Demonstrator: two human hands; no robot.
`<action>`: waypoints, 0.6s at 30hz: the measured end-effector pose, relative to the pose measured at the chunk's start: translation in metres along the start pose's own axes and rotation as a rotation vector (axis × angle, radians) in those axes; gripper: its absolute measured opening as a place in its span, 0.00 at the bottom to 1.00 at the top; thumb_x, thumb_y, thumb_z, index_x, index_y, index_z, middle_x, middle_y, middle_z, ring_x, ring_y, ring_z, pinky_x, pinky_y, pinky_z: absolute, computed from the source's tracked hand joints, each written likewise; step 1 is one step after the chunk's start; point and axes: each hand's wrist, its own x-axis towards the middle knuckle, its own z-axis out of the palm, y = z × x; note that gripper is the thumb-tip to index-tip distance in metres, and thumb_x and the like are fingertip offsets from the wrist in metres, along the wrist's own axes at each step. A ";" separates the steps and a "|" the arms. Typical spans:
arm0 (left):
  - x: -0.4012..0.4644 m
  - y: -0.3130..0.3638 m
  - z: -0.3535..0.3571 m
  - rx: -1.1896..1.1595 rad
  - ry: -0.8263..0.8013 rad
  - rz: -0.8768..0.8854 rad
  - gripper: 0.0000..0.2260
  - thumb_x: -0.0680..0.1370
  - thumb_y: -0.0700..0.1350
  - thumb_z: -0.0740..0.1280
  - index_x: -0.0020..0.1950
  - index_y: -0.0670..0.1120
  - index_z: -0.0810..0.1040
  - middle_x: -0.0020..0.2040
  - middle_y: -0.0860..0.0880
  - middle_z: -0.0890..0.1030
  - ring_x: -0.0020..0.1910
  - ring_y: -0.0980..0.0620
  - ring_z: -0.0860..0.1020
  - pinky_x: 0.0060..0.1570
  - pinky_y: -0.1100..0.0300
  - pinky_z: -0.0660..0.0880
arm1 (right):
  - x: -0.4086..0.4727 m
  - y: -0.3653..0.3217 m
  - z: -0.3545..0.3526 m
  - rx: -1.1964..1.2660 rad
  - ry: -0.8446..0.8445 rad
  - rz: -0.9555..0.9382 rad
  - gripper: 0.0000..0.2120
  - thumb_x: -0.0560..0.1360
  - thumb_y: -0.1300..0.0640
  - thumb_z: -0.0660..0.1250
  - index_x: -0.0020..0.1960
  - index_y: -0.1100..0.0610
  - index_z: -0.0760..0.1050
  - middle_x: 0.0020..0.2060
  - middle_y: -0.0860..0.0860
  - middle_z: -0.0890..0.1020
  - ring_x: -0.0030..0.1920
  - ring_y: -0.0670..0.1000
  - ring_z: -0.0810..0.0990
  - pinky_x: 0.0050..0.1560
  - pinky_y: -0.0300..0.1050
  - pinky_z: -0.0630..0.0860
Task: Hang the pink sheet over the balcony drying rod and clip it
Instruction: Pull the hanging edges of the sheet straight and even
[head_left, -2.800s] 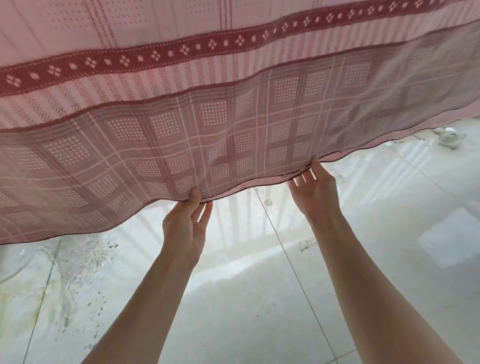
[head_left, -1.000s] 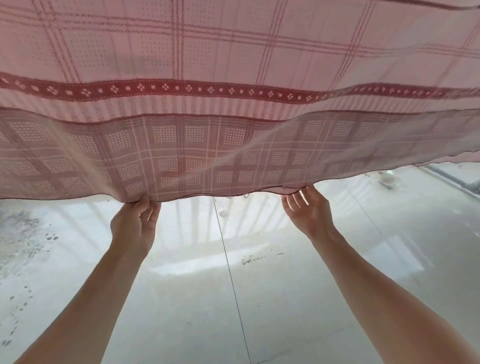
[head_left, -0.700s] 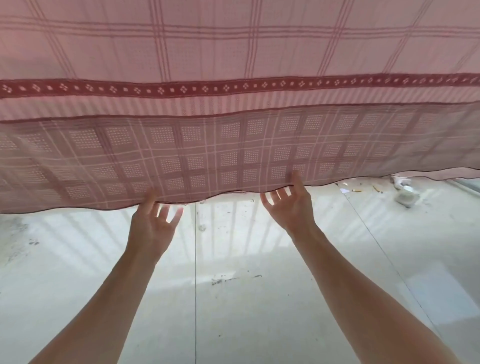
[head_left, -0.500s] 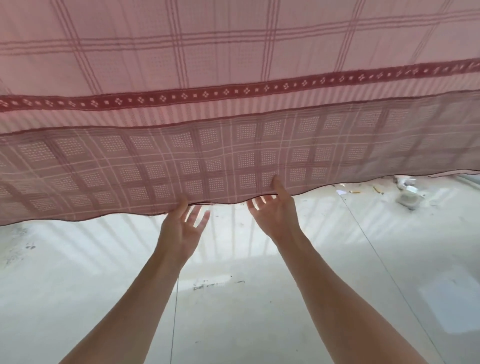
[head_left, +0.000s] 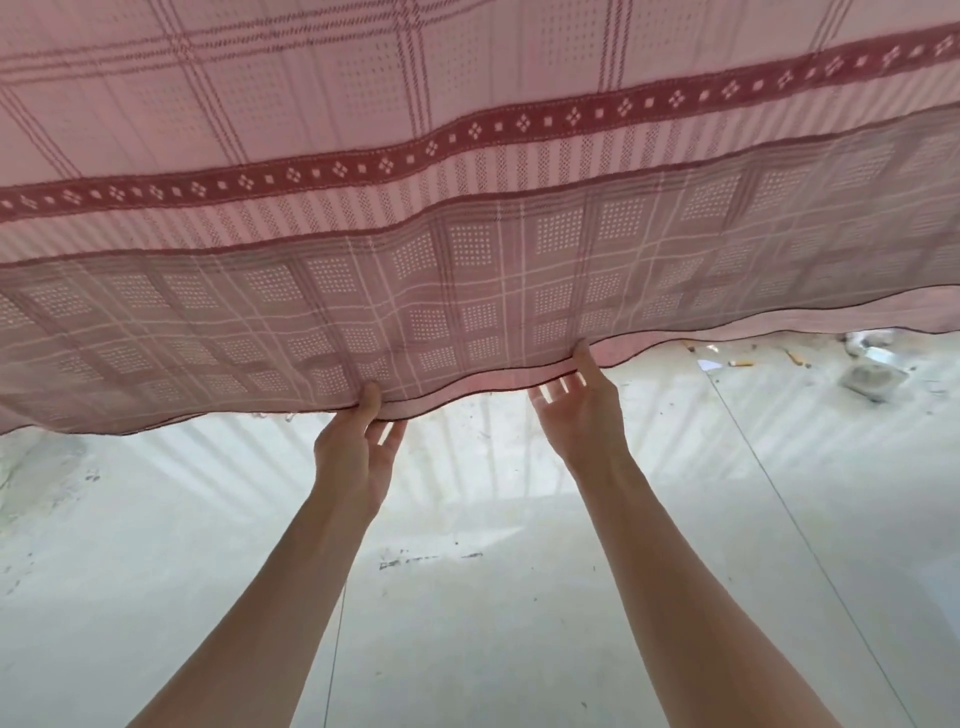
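Observation:
The pink sheet (head_left: 467, 218), checked with a dark red diamond band, hangs in two layers across the whole upper view; the rod it hangs from is out of view. Its dark-edged bottom hem runs from low left to higher right. My left hand (head_left: 358, 457) pinches the hem near the middle, thumb in front and fingers behind. My right hand (head_left: 584, 415) holds the hem a little further right and higher, with the thumb on the front layer and spread fingers behind it. No clip is visible.
Below the sheet lies a pale tiled floor (head_left: 467, 597) striped with railing shadows. Dirt specks mark the left side. At the far right lie a small white object (head_left: 872, 382) and several bits of litter (head_left: 740, 362).
Both hands let go of the hem, fingers spread, shifted along it, and now hold it again closer together. The view has tilted so the hem slopes up to the right.

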 end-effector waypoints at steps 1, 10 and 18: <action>0.001 -0.001 0.001 0.010 -0.006 0.003 0.05 0.77 0.38 0.63 0.49 0.45 0.76 0.38 0.56 0.84 0.47 0.57 0.80 0.45 0.59 0.74 | 0.001 -0.002 -0.002 -0.023 -0.002 -0.026 0.07 0.77 0.59 0.62 0.53 0.57 0.77 0.51 0.50 0.81 0.57 0.50 0.77 0.61 0.50 0.71; 0.007 -0.021 0.009 -0.032 -0.023 -0.057 0.04 0.76 0.36 0.64 0.48 0.42 0.77 0.43 0.50 0.82 0.46 0.55 0.81 0.46 0.58 0.77 | 0.003 -0.011 -0.023 0.074 -0.033 -0.105 0.08 0.79 0.64 0.58 0.51 0.63 0.76 0.44 0.54 0.84 0.46 0.50 0.84 0.55 0.46 0.79; 0.013 -0.018 0.007 -0.065 -0.004 -0.040 0.03 0.75 0.34 0.64 0.43 0.40 0.76 0.35 0.50 0.83 0.39 0.56 0.83 0.44 0.61 0.79 | 0.015 -0.011 -0.007 0.141 -0.168 0.029 0.08 0.78 0.59 0.60 0.44 0.56 0.77 0.51 0.53 0.79 0.62 0.56 0.76 0.65 0.56 0.70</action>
